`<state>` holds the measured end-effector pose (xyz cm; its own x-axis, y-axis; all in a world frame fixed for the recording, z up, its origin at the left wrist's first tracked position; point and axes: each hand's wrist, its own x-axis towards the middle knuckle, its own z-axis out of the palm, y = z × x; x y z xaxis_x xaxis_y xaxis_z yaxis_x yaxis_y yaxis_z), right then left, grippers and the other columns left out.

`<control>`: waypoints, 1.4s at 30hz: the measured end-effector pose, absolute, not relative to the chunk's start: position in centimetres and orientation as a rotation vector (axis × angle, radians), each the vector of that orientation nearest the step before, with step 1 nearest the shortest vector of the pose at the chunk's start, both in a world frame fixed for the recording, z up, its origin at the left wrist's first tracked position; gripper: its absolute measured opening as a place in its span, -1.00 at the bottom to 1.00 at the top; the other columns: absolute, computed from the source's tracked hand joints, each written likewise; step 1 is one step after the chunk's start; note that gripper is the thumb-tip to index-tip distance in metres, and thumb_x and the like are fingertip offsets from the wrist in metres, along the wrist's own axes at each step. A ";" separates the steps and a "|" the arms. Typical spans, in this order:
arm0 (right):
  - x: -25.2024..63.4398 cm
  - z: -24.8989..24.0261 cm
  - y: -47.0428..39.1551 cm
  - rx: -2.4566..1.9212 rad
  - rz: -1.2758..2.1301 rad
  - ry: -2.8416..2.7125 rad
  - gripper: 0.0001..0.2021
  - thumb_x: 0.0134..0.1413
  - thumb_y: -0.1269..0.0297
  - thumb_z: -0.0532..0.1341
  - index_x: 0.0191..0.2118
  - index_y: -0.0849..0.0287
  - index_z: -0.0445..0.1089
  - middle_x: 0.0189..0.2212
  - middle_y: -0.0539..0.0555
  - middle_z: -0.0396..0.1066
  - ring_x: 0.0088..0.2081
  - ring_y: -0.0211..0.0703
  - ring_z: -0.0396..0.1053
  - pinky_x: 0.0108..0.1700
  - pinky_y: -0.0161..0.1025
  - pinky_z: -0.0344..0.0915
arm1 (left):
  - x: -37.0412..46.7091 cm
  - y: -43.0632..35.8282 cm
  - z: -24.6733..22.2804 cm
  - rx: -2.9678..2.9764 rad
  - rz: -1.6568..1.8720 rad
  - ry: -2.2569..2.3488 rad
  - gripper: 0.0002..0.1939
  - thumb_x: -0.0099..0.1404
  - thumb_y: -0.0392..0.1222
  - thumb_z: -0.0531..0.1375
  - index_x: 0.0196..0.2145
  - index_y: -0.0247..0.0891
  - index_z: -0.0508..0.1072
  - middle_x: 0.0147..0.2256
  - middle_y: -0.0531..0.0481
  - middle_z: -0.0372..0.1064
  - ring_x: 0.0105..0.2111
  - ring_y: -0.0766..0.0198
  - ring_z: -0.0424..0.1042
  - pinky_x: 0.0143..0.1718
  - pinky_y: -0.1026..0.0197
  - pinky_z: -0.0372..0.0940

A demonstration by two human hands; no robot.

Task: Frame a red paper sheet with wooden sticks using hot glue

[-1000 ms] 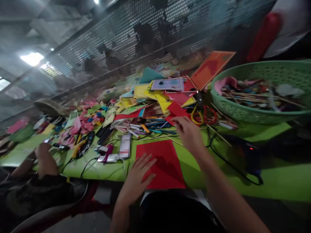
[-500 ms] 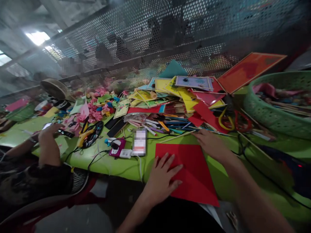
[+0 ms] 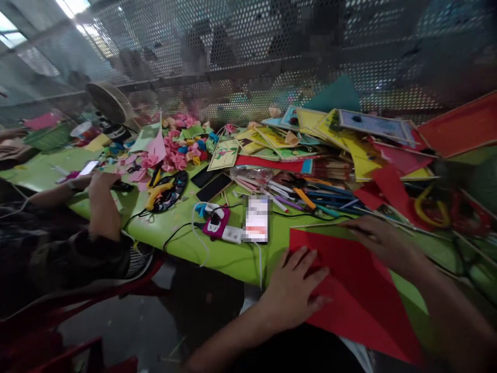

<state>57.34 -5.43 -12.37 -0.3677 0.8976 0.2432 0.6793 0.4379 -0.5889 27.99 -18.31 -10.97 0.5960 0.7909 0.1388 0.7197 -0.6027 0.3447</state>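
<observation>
Left grip (image 3: 293, 291) spread flat on red sheet (image 3: 359, 298); right grip (image 3: 382, 242), nearer, pinches end of thin stick (image 3: 315, 226), long axis leftward along sheet's far edge.

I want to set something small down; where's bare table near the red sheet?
A small patch of table is bare in front of the purple socket, between two white cables, and a narrow strip between phone and red sheet. Beyond the sheet, pens and cards are crowded.

You are working in a craft place.
Bright cards (image 3: 373, 124), pens (image 3: 305, 199), scissors (image 3: 420, 211) and pink scraps (image 3: 173, 161) are lying on your green table (image 3: 233, 259).
</observation>
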 end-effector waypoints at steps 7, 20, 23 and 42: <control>51.4 -12.1 -3.8 -1.281 0.398 -2.426 -0.59 0.35 0.23 0.04 0.10 0.10 0.56 -0.12 0.24 0.50 -0.08 0.07 0.48 0.05 0.10 0.44 | 27.9 -18.0 -11.8 2.566 0.463 1.210 -0.43 0.55 0.20 -0.01 0.34 -0.09 0.34 0.43 -0.14 0.13 0.44 0.00 0.06 0.40 -0.22 0.04; 59.0 -8.0 -11.6 -1.595 0.215 -1.910 -0.67 0.38 0.13 0.15 0.13 0.03 0.51 -0.01 0.16 0.55 0.00 0.02 0.50 0.11 0.01 0.39 | 27.4 -17.5 -12.6 2.604 0.477 1.185 -0.41 0.52 0.13 0.10 0.41 -0.06 0.26 0.46 -0.10 0.06 0.45 -0.05 0.06 0.39 -0.25 0.10; 64.7 -8.0 -16.1 -1.868 0.101 -1.509 -0.65 0.30 0.03 0.19 0.07 0.04 0.54 -0.04 0.15 0.54 -0.14 -0.01 0.50 -0.01 -0.04 0.43 | 27.3 -17.1 -13.0 2.647 0.534 1.173 -0.45 0.51 0.05 0.13 0.38 -0.07 0.31 0.45 -0.08 0.09 0.43 -0.06 0.11 0.36 -0.24 0.14; 72.0 -12.7 -19.2 -1.956 0.122 -0.576 -0.46 -0.26 0.04 0.32 -0.08 -0.02 0.18 -0.44 -0.06 0.35 -0.51 -0.10 0.33 -0.47 -0.16 0.30 | 27.2 -16.7 -13.7 2.776 0.567 1.156 -0.48 0.49 -0.07 0.14 0.36 -0.01 0.34 0.44 0.00 0.10 0.38 -0.05 0.21 0.34 -0.21 0.16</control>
<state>71.96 -19.18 -12.71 0.8793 0.4457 0.1680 0.3394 -0.3387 -0.8776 27.17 -16.69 -13.74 0.6466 0.6992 0.3050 0.6691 -0.7119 0.2133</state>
